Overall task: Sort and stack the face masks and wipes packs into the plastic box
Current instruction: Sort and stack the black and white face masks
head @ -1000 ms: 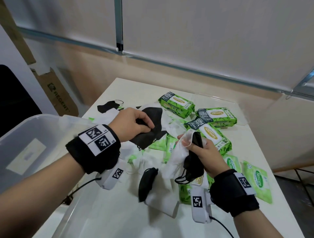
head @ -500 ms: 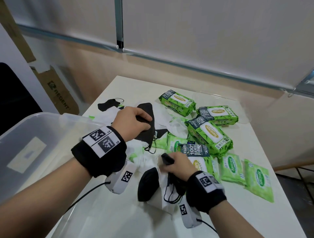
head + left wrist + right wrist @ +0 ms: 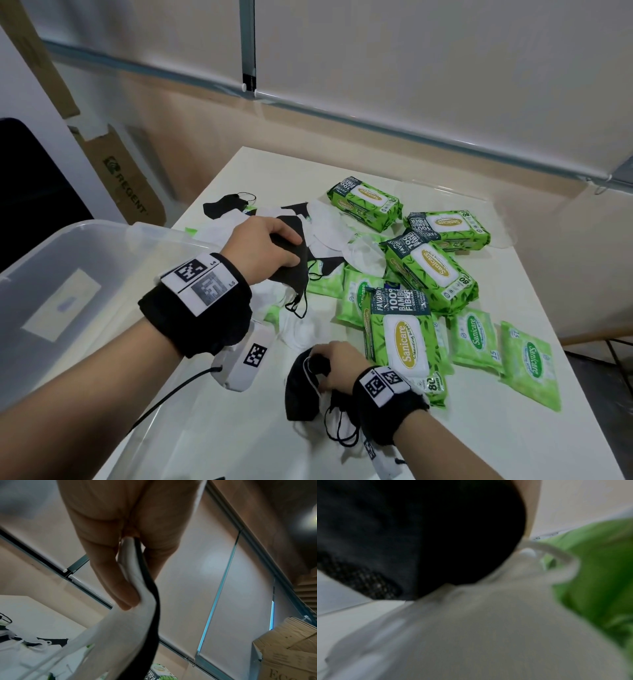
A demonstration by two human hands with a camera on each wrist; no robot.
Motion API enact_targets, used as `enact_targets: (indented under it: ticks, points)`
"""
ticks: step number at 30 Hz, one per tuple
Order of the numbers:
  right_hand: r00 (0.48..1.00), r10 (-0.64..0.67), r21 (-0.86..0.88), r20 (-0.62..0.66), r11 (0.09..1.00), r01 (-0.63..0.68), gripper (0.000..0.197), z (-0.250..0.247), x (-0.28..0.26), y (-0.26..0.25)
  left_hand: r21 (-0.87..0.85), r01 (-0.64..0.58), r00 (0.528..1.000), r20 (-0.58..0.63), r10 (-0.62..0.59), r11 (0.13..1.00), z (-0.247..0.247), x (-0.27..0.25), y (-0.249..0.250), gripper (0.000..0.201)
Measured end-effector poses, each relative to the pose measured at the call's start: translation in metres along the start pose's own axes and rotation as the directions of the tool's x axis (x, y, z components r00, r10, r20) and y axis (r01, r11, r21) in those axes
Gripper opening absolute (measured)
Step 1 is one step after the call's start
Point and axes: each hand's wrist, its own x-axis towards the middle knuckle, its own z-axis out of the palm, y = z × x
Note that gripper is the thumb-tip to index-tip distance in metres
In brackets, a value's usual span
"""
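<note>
A pale wall with a roller blind backs a white table [image 3: 534, 442] that fills the lower right of the head view, and a clear plastic box [image 3: 102, 260] sits at the left edge. Green wipes packs [image 3: 428, 270] lie scattered at centre right, with loose white and black masks heaped at centre. The left hand [image 3: 263, 250], at centre, has its fingers curled round a black mask [image 3: 294, 263] whose ear loops dangle below. The right hand [image 3: 339, 366], at lower centre, is curled on a second black mask [image 3: 301, 390] lying on the table with a white one under it. In the left wrist view the fingers [image 3: 109, 574] pinch a thin sandwich of white and black fabric [image 3: 137, 615] that bends and droops toward the lower left. The right wrist view is blurred: dark fabric at upper left, white below, green at right, so the grip cannot be judged there. The masks look feather-light, limp and prone to tangling by their loops, so they are best pinched flat across the folded body; the packs look squashy but heavier, and are probably best gripped across their width.
</note>
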Motion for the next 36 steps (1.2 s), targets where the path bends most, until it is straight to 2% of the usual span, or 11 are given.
enact_targets:
  ticks: [4,7,9,11,14,18,20,28,29,32,36]
  points:
    - [0.995,-0.007,0.175,-0.102,0.984,0.025,0.010,-0.011,-0.006,0.003,-0.001,-0.014,1.000,0.015,0.014,1.000,0.000,-0.001,-0.002,0.020]
    - [0.975,0.028,0.407,-0.222,0.911,0.066,0.035,-0.034,-0.016,0.005,0.013,-0.043,0.999,0.029,0.042,0.999,-0.002,-0.004,0.000,0.023]
    - [0.963,0.017,0.459,-0.269,0.881,0.112,0.031,-0.056,-0.028,0.002,0.027,-0.063,0.998,0.019,0.063,0.998,-0.002,-0.006,0.002,0.025]
    - [0.957,-0.024,0.508,-0.291,0.844,0.175,0.015,-0.078,-0.042,-0.002,0.050,-0.091,0.996,0.019,0.090,0.995,-0.001,-0.009,0.004,0.023]
    - [0.947,-0.098,0.525,-0.306,0.812,0.254,0.026,-0.105,-0.064,-0.010,0.050,-0.130,0.988,0.088,0.126,0.990,0.001,-0.018,0.008,0.009]
    - [0.915,-0.194,0.474,-0.353,0.806,0.354,0.022,-0.128,-0.088,-0.023,-0.028,-0.160,0.954,0.252,0.162,0.987,0.007,-0.032,0.011,0.021]
    - [0.904,-0.224,0.465,-0.364,0.798,0.385,0.018,-0.134,-0.095,-0.029,-0.083,-0.172,0.939,0.289,0.189,0.982,0.010,-0.037,0.011,0.025]
    - [0.847,-0.271,0.419,-0.458,0.774,0.475,0.009,-0.136,-0.100,-0.042,-0.244,-0.173,0.947,0.224,0.229,0.954,0.008,-0.045,0.015,0.047]
    - [0.839,-0.270,0.421,-0.473,0.767,0.484,0.010,-0.136,-0.100,-0.042,-0.260,-0.165,0.948,0.225,0.225,0.952,0.007,-0.045,0.016,0.044]
    - [0.826,-0.253,0.461,-0.504,0.730,0.505,0.007,-0.134,-0.100,-0.042,-0.245,-0.163,0.970,0.136,0.200,0.956,0.007,-0.043,0.014,0.012]
    - [0.822,-0.171,0.554,-0.543,0.662,0.504,0.015,-0.133,-0.099,-0.037,-0.273,-0.119,0.983,0.104,0.152,0.955,0.005,-0.039,0.009,0.009]
